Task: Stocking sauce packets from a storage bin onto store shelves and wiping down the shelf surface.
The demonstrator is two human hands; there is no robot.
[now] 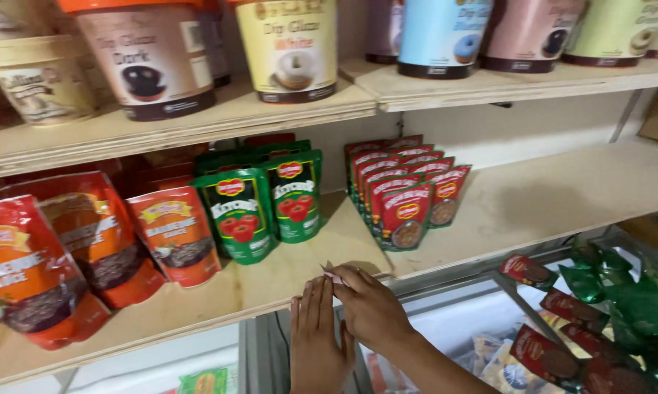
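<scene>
My left hand (316, 343) lies flat, fingers together, against the front edge of the lower wooden shelf (270, 288). Beside it, my right hand (369, 306) pinches a small pale tag (333, 273) at that same shelf edge, just in front of the green sauce pouches (259, 204). To the right of them stand several red and green pouches (405, 197) in rows. Orange and red sauce pouches (88, 248) fill the left of the shelf.
The upper shelf (197, 120) carries large tubs (292, 47) of several colours. The right part of the lower shelf (562, 190) is bare wood. Below at right, a glass-topped chest freezer (489, 328) holds loose red and green pouches (598, 306).
</scene>
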